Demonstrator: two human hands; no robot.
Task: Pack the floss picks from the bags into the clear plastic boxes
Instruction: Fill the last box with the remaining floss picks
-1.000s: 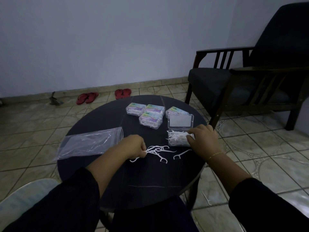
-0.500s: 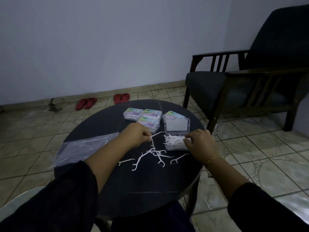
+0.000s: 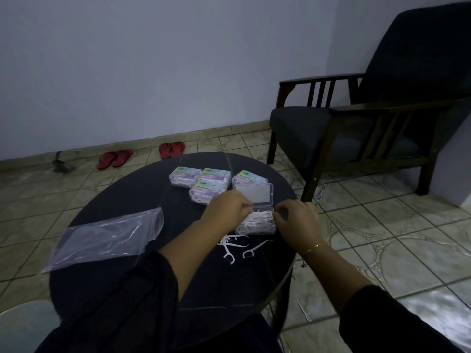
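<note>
Left hand (image 3: 228,208) over open box (image 3: 257,222), fingers curled; picks in grasp not discernible. Right hand (image 3: 297,220) curled at box edge, grasp unclear. Box heaped: picks may spill, lid (image 3: 252,194) may jam. Loose picks (image 3: 235,247) on desk (image 3: 127,200); bag (image 3: 107,236) contents unclear.

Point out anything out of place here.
One floss pick lies on the tiled floor beside the table, apparently dropped. Loose picks sit on the tabletop, unpacked.
</note>
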